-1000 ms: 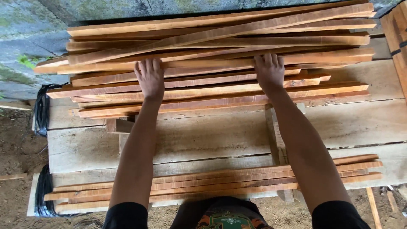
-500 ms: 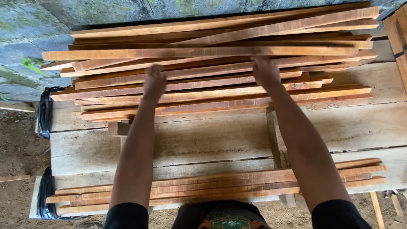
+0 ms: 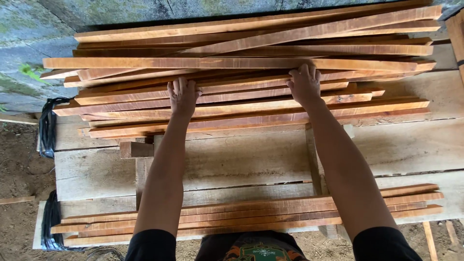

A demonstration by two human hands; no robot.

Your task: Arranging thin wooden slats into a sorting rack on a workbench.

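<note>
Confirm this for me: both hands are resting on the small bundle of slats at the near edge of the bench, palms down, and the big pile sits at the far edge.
Not quite. In the head view the left hand and right hand lie palms down on the big pile of slats at the far edge. The small bundle at the near edge of the bench lies untouched beneath the forearms.

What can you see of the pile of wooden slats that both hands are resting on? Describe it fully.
The pile of wooden slats lies at the far side of a pale plank workbench, close to a grey wall. The slats are long, thin, reddish-orange strips with rough sawn faces, stacked loosely in several layers; most run left to right, a few cross at slight angles, and their ends are uneven. The left hand and right hand press flat on the upper slats, fingers extended.
</note>
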